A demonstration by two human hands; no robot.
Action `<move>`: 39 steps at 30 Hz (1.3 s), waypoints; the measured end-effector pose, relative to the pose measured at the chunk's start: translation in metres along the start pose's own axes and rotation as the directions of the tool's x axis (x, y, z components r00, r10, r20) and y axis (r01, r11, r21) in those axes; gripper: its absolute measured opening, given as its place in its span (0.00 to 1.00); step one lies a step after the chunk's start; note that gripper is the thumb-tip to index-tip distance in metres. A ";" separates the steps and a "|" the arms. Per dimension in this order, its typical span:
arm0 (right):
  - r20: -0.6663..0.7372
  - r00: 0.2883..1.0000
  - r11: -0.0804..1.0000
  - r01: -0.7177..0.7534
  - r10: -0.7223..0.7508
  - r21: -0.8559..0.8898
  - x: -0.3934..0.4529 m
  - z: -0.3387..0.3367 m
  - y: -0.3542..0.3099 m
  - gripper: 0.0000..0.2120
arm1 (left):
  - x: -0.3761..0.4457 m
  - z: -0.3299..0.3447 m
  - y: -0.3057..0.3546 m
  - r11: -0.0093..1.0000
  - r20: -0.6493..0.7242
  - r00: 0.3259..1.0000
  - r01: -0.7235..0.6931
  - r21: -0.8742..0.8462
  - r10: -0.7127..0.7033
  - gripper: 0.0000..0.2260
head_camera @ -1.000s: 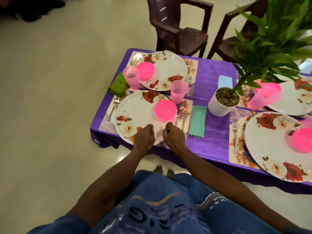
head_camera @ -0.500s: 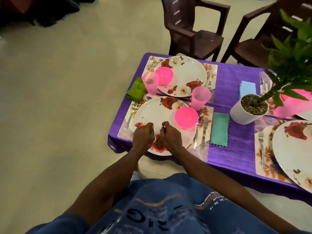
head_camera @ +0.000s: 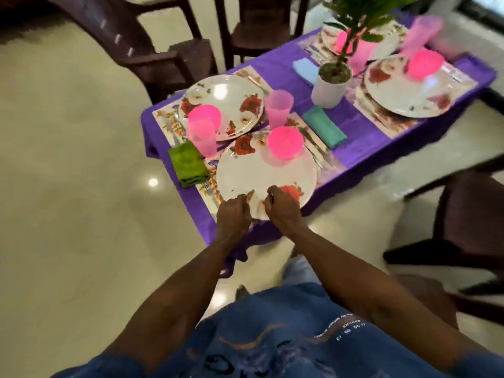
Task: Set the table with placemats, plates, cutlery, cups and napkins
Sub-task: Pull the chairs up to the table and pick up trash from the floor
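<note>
A white plate with red flowers lies on a floral placemat at the near corner of the purple-clothed table. A pink bowl stands on the plate's far side. My left hand and my right hand sit close together on the plate's near rim, fingers curled over its edge. A green napkin and a fork lie left of the plate. A knife and spoon lie to its right, and beyond them a teal napkin.
A second plate with a pink bowl lies beyond, between two pink cups. A potted plant stands mid-table, with two more settings past it. Dark chairs stand at the far side and on my right.
My view has swung round the table's corner, so the table now runs off to the upper right. Both hands have stayed on the near plate's rim.
</note>
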State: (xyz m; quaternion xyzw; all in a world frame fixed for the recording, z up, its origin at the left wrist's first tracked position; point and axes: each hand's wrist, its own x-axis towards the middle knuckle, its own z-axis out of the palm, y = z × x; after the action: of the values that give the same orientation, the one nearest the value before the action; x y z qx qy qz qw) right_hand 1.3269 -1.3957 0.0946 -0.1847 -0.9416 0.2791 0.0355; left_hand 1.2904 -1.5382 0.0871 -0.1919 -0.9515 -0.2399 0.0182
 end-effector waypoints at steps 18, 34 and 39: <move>-0.183 0.935 0.953 -0.296 0.304 0.068 -0.235 -0.009 0.042 0.08 | -0.173 0.007 0.051 0.968 0.196 0.949 -0.250 0.000 0.245 0.09; -0.343 0.755 0.823 -0.555 0.560 0.121 -0.593 -0.075 0.143 0.07 | -0.497 0.024 0.183 0.835 0.346 0.760 -0.509 -0.210 0.550 0.08; -0.421 0.649 0.747 -0.655 0.634 0.115 -0.654 -0.117 0.173 0.14 | -0.540 0.029 0.223 0.743 0.402 0.627 -0.590 -0.314 0.668 0.10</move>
State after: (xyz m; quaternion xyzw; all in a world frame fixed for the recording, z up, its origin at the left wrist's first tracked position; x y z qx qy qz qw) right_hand 2.0111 -1.4421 0.1237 -0.5651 -0.7877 0.2027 0.1382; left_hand 1.8753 -1.5365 0.0933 -0.5676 -0.7743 -0.2329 -0.1552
